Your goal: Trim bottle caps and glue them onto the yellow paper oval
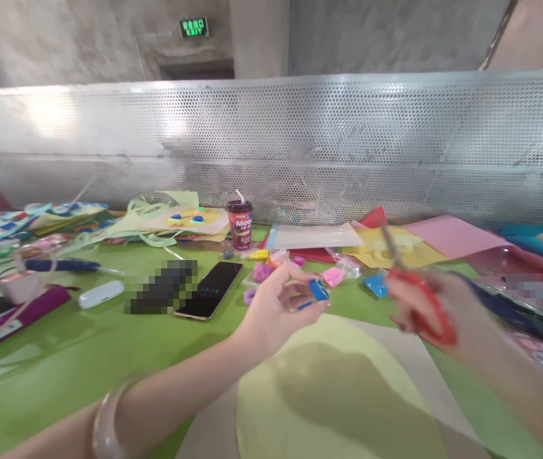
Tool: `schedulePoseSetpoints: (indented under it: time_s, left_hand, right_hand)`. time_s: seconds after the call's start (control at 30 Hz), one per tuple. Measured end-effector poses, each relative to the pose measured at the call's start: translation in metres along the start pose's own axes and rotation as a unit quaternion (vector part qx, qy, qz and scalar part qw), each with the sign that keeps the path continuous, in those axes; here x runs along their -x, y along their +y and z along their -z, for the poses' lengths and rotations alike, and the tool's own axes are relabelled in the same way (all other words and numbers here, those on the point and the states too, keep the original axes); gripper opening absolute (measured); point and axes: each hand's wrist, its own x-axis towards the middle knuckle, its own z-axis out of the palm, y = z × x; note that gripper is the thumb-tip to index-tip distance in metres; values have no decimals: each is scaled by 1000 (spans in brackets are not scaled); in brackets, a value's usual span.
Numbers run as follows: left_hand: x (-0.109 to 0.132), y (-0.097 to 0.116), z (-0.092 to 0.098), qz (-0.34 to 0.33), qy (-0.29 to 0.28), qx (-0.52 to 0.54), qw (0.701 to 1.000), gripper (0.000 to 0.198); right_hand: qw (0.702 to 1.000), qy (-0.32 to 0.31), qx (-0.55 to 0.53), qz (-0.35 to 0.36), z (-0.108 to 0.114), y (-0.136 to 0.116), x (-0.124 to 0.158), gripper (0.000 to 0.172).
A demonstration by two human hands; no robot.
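Note:
My left hand (283, 306) pinches a small blue piece (319, 290) with a pale line on it between thumb and fingertips. Another bit of blue shows lower down by the fingers; whether it is the same piece I cannot tell. Blurred by motion, my right hand (424, 306) grips red-handled scissors (424, 303), their blades pointing up and away. Below both hands lies a large rounded pale yellow sheet (348, 389) on a whitish sheet (409, 347). A blue packet (376, 285) rests just left of the scissors.
Left on the green table (122, 357) are a phone (211, 290), a white oblong case (101, 294), a screwdriver-like tool (63, 264) and a purple power strip (17, 319). A drink cup (240, 226), coloured papers (453, 239) and a perforated metal panel (348, 146) stand behind.

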Motion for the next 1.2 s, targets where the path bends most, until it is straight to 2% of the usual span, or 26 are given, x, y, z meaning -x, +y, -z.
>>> schedulePoseSetpoints:
  time_s: [0.07,0.2,0.3,0.37,0.67,0.93,1.2]
  left_hand:
    - [1,1,1,5,5,-1,1000,26]
    - [0,2,5,-15,27,-12,999,27]
    - [0,1,4,-25,26,-9,999,28]
    - [1,0,2,-34,27,-9,999,29]
    - [2,-1,1,-45,26,-9,999,29]
    - [3,-2,1,-50,34,-30,998,28]
    - [3,-1,2,-36,36,-43,998,28]
  right_hand:
    - [997,41,28,52,11,-3,-4,31]
    - [983,-63,129,113,6,-6,5,18]
    - [934,-73,270,221,-6,1,9,16]
    - [908,-60,324,259,-9,7,8,16]
    - [890,-68,350,283,-9,15,7,16]
    - [876,-52,380,294,-10,13,7,19]
    - [864,-13,395,312,-10,14,7,12]
